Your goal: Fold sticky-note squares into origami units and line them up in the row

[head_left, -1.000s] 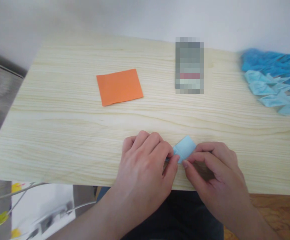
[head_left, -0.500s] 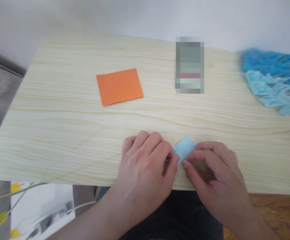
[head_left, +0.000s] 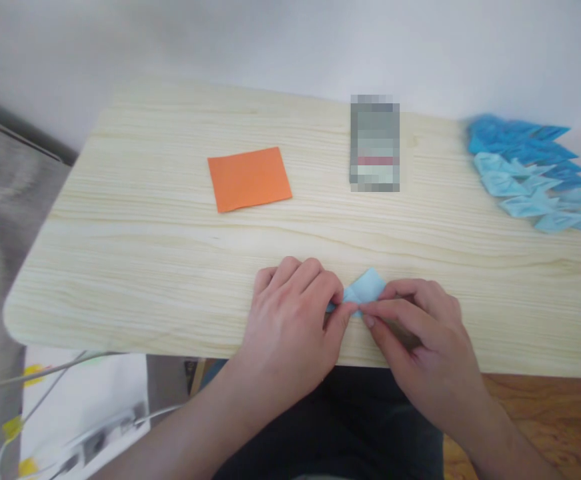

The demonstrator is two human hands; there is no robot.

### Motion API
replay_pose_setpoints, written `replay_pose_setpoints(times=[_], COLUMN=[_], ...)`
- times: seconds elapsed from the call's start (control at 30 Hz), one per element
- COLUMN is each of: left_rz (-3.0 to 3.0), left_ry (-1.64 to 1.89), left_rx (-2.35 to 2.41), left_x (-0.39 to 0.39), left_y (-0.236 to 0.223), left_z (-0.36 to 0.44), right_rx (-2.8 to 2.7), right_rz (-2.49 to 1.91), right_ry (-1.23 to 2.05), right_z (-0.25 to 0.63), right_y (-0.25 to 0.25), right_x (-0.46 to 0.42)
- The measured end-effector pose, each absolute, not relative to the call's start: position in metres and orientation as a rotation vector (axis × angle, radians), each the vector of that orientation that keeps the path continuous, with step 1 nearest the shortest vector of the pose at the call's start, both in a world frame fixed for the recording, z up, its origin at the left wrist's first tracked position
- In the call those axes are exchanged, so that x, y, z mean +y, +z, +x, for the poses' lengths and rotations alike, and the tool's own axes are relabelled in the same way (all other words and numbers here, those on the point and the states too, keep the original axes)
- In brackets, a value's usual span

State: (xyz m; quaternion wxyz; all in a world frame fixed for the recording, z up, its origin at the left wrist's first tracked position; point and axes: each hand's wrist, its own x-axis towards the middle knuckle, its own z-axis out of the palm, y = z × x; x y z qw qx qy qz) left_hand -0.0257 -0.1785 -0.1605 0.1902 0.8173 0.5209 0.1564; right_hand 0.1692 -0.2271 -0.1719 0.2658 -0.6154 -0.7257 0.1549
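A small light blue folded paper (head_left: 365,288) lies near the front edge of the pale wooden table (head_left: 170,253). My left hand (head_left: 290,320) is curled, thumb and forefinger pinching the paper's left side. Pressing on the paper's right side, my right hand (head_left: 420,333) has its fingers bent and closed on it. Most of the paper is hidden under my fingers; only its top corner shows.
An orange paper square (head_left: 249,177) lies flat at the table's middle left. A blurred upright object (head_left: 374,143) stands at the back. A pile of several folded blue paper pieces (head_left: 525,173) fills the back right corner. Cables and papers (head_left: 70,413) lie on the floor at left.
My hands stay pinched on the blue paper, with less of it showing. The camera has shifted, so the table's objects sit slightly lower and differently placed in the picture.
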Motion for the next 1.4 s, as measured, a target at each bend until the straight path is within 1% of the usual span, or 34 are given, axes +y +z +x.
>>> replay_pose_setpoints(times=[0.17, 0.4, 0.5, 0.77, 1.13, 1.4], left_rz=[2.327, 2.413, 2.439, 2.503, 2.464, 2.453], left_ry=[0.453, 0.568, 0.618, 0.641, 0.659, 0.573], left_rx=[1.476, 1.445, 1.422, 1.274, 1.453, 1.507], left_x=[-0.179, -0.181, -0.181, -0.176, -0.173, -0.166], left_y=[-0.161, -0.165, -0.167, -0.17, -0.165, -0.162], left_z=[-0.026, -0.027, -0.029, -0.042, -0.032, -0.025], right_rx=[-1.953, -1.898, -1.895, -1.951, -2.04, -2.2], right_rz=[-1.638, -1.56, -1.511, -1.473, -1.413, -1.29], right_ry=[0.336, 0.118, 0.073, 0.178, 0.192, 0.316], right_z=[0.169, 0.166, 0.165, 0.169, 0.166, 0.178], right_y=[-0.176, -0.186, -0.187, -0.181, -0.178, -0.166], right_x=[-0.229, -0.235, -0.234, -0.23, -0.249, -0.242])
